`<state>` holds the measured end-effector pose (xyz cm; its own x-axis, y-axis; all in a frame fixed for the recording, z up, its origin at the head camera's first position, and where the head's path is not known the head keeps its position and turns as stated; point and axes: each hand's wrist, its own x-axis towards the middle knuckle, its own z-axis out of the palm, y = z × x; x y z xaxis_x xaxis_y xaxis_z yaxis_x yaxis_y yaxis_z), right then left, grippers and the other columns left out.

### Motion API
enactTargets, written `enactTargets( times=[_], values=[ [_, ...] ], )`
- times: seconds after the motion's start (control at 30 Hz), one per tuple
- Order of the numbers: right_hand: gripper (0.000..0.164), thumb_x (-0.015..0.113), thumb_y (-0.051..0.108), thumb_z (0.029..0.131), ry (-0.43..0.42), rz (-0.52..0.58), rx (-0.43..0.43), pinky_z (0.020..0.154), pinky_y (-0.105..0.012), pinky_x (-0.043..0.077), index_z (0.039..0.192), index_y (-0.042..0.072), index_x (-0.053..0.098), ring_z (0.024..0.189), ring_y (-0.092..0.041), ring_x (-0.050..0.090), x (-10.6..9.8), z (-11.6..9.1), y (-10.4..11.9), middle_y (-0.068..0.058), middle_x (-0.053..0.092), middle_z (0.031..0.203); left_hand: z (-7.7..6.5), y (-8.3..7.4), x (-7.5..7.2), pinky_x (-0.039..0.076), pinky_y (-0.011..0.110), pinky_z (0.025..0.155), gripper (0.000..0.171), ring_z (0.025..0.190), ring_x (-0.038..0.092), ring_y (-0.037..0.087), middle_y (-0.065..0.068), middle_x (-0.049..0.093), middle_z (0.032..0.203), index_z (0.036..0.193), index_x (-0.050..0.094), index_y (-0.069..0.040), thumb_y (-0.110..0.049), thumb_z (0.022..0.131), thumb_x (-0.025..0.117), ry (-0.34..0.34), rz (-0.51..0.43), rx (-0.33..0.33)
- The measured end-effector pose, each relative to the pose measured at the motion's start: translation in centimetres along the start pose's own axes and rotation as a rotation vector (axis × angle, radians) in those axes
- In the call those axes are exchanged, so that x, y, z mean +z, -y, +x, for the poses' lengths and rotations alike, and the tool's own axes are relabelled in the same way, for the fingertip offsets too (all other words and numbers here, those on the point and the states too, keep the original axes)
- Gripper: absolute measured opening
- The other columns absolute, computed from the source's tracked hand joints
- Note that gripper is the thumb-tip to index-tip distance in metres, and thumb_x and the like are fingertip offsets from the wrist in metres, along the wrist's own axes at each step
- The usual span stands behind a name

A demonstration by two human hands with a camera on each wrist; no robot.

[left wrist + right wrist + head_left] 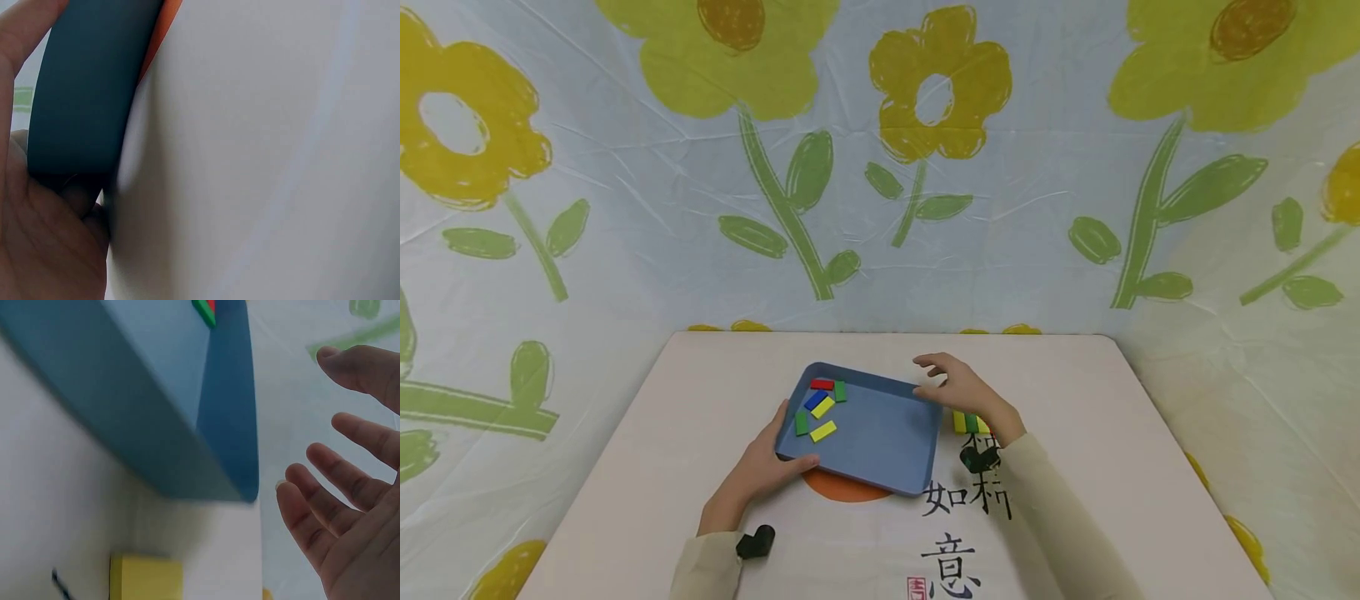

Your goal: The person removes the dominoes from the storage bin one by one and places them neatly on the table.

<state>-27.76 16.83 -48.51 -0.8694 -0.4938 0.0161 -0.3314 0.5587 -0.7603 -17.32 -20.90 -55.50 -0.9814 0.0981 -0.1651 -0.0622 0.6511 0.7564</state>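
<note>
Flowered cloth hangs behind pale table. Left hand grips blue tray at near-left corner, thumb on near rim; right hand loose, fingers parted, by far-right corner. Tray mid-table, long axis left-right, right end angled nearer. Black 如 and 意 legible to near right.

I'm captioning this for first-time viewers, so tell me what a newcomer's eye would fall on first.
Probably the big yellow flowers printed on the backdrop behind the table. Next, near the middle of the head view, the blue rectangular tray, gripped at its left end by the left hand, with small coloured blocks gathered towards that end. Then the right hand, its fingers clear of the tray's far right corner.
</note>
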Motion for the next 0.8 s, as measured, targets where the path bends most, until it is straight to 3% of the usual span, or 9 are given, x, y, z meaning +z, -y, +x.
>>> enactTargets(
  times=[0.3, 0.8],
  values=[
    [0.065, 0.077, 0.026, 0.092, 0.114, -0.078, -0.082, 0.103, -0.050, 0.054, 0.149, 0.006, 0.053, 0.126, -0.035, 0.061, 4.3, 3.6, 3.4, -0.015, 0.057, 0.147, 0.0, -0.2, -0.1, 0.028, 0.066, 0.121, 0.122, 0.156, 0.025, 0.042, 0.014, 0.021, 0.171, 0.168, 0.002, -0.022, -0.062, 0.081, 0.078, 0.007, -0.001, 0.008],
    [0.068, 0.077, 0.029, 0.092, 0.309, -0.162, -0.050, 0.114, -0.047, 0.046, 0.152, 0.012, 0.050, 0.136, -0.028, 0.053, 9.2, 6.5, 4.9, -0.007, 0.053, 0.154, 0.1, -0.2, -0.3, 0.029, 0.066, 0.120, 0.122, 0.155, 0.026, 0.042, 0.014, 0.023, 0.171, 0.168, 0.003, -0.024, -0.064, 0.080, 0.078, 0.011, 0.003, 0.011]
  ],
)
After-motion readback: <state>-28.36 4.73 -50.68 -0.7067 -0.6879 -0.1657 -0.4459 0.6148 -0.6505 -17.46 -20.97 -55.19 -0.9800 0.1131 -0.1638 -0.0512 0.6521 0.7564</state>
